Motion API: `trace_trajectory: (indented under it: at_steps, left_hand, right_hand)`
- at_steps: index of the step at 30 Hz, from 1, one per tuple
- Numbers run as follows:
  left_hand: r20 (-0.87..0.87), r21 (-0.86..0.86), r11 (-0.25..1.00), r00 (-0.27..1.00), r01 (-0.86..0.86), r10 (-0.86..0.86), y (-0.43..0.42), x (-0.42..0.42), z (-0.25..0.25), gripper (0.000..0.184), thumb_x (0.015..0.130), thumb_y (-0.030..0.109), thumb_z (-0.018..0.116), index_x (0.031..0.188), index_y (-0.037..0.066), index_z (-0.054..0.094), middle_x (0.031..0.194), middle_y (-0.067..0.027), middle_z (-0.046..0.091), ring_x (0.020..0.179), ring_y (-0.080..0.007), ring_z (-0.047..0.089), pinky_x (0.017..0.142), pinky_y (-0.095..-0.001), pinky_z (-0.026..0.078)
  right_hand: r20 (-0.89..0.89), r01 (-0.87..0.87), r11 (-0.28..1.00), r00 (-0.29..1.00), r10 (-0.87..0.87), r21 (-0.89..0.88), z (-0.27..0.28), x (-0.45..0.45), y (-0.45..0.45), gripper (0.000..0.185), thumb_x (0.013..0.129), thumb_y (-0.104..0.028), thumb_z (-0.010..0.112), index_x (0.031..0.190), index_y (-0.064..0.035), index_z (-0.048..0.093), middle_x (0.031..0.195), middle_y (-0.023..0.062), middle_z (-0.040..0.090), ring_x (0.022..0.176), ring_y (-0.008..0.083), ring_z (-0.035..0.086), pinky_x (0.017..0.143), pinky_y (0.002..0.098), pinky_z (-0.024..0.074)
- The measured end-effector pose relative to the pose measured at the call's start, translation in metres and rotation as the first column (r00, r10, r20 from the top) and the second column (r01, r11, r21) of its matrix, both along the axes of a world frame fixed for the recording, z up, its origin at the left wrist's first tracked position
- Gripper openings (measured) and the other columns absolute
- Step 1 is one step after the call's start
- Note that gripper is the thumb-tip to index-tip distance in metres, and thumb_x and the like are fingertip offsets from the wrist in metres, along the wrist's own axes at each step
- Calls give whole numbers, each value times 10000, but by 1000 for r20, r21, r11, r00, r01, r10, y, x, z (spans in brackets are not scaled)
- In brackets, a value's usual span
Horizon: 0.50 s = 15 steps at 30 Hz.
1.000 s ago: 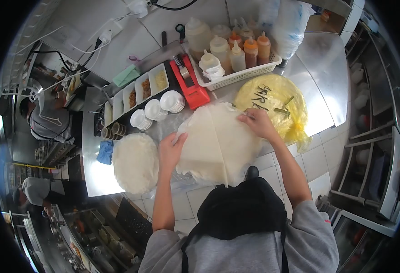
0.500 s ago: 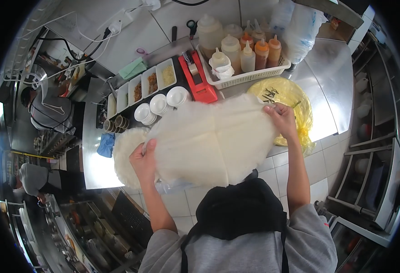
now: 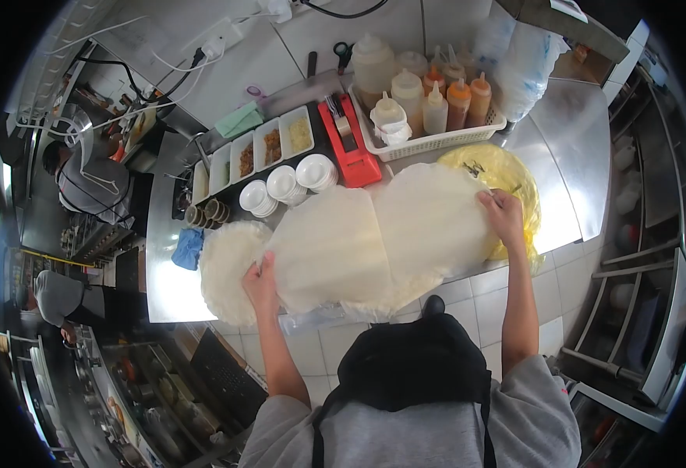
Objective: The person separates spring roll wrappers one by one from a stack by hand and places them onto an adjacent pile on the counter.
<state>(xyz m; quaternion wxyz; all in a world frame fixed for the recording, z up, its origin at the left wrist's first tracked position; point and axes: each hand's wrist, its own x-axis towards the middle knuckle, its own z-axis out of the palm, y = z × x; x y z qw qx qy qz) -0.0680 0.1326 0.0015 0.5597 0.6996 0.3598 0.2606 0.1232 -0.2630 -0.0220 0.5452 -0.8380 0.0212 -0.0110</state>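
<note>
A wide, thin, pale dough sheet (image 3: 327,242) stretches between my hands over the front of the metal counter, a fold line running down its middle. My left hand (image 3: 260,285) pinches its left edge. The right edge is pinched in my right hand (image 3: 505,214), beside a yellow plastic bag (image 3: 528,183) with dark writing. More pale round sheets (image 3: 230,269) lie at the left, next to my left hand. The spread sheet partly covers the yellow bag and hides the counter beneath it.
Behind the sheet stand white bowls (image 3: 282,183), trays of chopped food (image 3: 271,146), a red tape dispenser (image 3: 347,140) and a basket of squeeze bottles (image 3: 436,140). A blue cloth (image 3: 188,248) lies at the left. Two people work farther left.
The sheet has come down and spread flatter, and its centre fold shows more sharply. Both hands have shifted slightly right and down in view, still pinching its edges.
</note>
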Motion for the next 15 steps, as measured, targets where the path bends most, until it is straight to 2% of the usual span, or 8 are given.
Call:
trace_trajectory:
  at_steps: [4,7,8,11,12,13,14,15]
  left_hand:
    - [-49,6,1000,999,7,-6,15,-8,-30,286,838,257,638,778,-23,633,653,13,555,602,-48,438,541,-225,370]
    - [-141,41,996,988,75,-69,30,-19,-49,283,866,250,604,804,-26,621,703,17,563,633,-49,454,570,-219,382]
    - [-178,60,993,980,104,-92,37,-22,-56,281,878,244,589,820,-30,618,732,17,572,651,-50,467,587,-216,391]
    - [-161,68,981,972,184,-171,43,-29,-66,297,884,261,567,775,-14,594,661,41,500,609,-42,394,540,-221,346]
    - [-153,73,974,968,214,-201,41,-31,-60,288,891,252,556,795,-16,596,663,45,495,612,-40,395,539,-219,345]
    - [-146,78,967,962,244,-231,37,-27,-49,280,897,243,546,814,-18,599,665,48,491,615,-38,397,538,-217,344]
    - [-136,85,958,955,275,-262,31,-22,-38,273,903,234,536,833,-21,601,666,52,486,617,-35,398,538,-214,344]
    - [-94,53,954,953,294,-288,24,-19,-27,261,907,228,529,852,-16,605,665,57,480,617,-32,398,535,-212,342]
  right_hand:
    - [-30,-47,996,999,45,-77,-4,11,-28,263,817,-231,650,811,32,637,616,-12,545,585,56,468,545,243,399]
    - [165,-47,999,985,47,-5,-1,19,-33,238,834,-201,630,876,33,642,689,20,609,646,63,532,597,231,435]
    - [157,-53,997,986,62,-59,7,23,-39,227,844,-171,618,944,32,636,768,55,649,722,83,579,657,238,463]
    - [15,-287,958,958,287,21,68,12,-19,219,845,-153,607,952,36,636,778,75,657,726,90,580,670,259,473]
    - [-62,-459,889,887,458,6,82,6,-10,205,823,-135,606,939,29,643,796,88,666,721,97,591,677,275,482]
    - [-93,-660,748,751,653,-78,99,-3,3,197,808,-125,607,938,17,647,800,90,669,711,110,603,678,273,484]
    - [-139,-816,557,576,805,-157,116,-16,20,193,793,-114,609,937,6,652,805,91,672,701,122,615,678,271,486]
    - [-108,-947,265,287,952,-183,133,-34,40,182,778,-99,610,940,-37,663,832,79,673,730,171,634,700,279,484]
